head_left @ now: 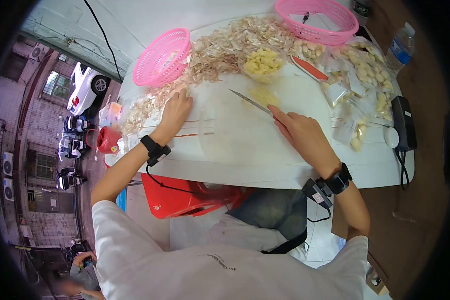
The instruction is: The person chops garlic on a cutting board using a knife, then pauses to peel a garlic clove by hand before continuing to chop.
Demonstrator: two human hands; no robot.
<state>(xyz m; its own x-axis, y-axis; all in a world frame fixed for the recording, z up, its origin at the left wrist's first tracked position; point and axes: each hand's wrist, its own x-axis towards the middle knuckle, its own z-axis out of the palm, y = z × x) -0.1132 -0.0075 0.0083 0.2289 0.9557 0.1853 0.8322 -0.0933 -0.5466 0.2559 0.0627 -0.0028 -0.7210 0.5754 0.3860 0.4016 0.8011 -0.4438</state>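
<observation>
My right hand point(301, 131) grips a knife point(250, 101) by its handle, the blade pointing up and left over the pale cutting board point(250, 142). Beyond the blade, a small pile of chopped garlic point(265, 95) lies on the board. A clear bowl point(263, 77) behind it holds yellowish garlic pieces point(263, 61). Left of the board, my left hand point(176, 111) rests at the edge of the dry garlic peels point(147, 107). Its fingers are curled, and whatever is in them is hidden.
Pink baskets point(144, 70) point(317, 36) stand at the back left and back right. Bags of peeled garlic point(367, 70) fill the right side near an orange flat tool point(309, 68), a water bottle point(401, 45) and a black adapter point(404, 122). A red stool point(185, 200) sits below the table edge.
</observation>
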